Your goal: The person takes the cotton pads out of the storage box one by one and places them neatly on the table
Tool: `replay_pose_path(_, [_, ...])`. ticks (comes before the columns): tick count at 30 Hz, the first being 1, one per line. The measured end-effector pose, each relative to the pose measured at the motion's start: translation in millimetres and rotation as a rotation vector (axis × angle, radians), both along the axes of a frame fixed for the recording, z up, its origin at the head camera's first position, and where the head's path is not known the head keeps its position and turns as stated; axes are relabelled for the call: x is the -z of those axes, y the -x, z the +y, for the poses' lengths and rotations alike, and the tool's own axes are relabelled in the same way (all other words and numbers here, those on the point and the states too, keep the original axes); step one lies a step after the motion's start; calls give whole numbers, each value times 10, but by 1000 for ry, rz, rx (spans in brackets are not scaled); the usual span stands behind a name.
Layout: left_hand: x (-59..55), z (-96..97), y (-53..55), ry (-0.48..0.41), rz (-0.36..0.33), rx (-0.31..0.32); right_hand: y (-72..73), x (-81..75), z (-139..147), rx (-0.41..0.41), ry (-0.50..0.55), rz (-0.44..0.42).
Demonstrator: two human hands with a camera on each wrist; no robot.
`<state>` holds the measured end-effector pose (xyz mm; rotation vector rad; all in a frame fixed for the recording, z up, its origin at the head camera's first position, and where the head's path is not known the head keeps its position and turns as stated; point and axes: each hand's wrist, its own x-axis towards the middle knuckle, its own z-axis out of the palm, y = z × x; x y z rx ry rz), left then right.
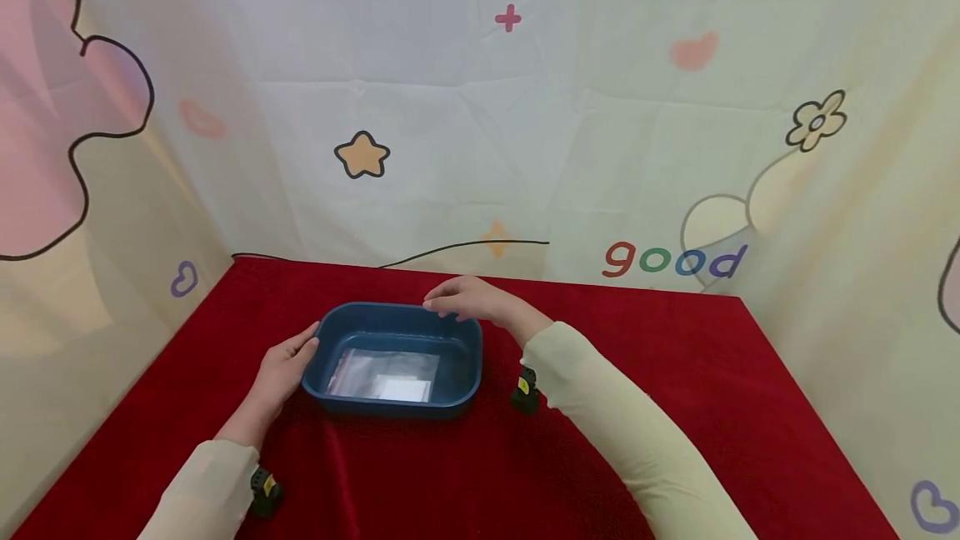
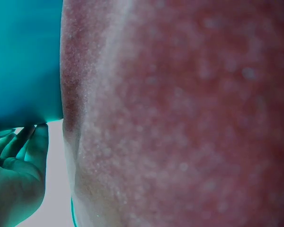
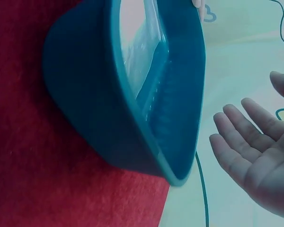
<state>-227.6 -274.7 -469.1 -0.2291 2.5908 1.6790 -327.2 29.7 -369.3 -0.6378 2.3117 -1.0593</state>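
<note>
A blue plastic basin point(image 1: 393, 409) with rounded corners is on the red cloth. Inside it lies a clear plastic bag point(image 1: 352, 371) with a white rectangle point(image 1: 405, 388) at its lower right; what the rectangle is cannot be made out. My left hand point(image 1: 281, 369) holds the basin's left end, thumb at the rim and fingers against the outer wall, as the left wrist view of the basin point(image 2: 26, 61) also shows. Over the far right rim hovers my right hand point(image 1: 476, 300). In the right wrist view that hand point(image 3: 260, 153) has loose, spread fingers, apart from the basin point(image 3: 85, 80).
Red cloth point(image 1: 637, 373) covers the table. Behind and at both sides hangs a pale printed curtain point(image 1: 450, 148) with a star, hearts and the word "good". Each sleeve carries a small black wrist device point(image 1: 527, 390).
</note>
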Motion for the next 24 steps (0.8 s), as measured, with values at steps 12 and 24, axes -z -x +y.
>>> replay_pose_path(12, [4,-4,10,5,4,0,20,-3,-235,-69,-39,-95])
replay_pose_path(24, [14,-8,9,-10,-3,-11,94,78,-368,-110,-96,-160])
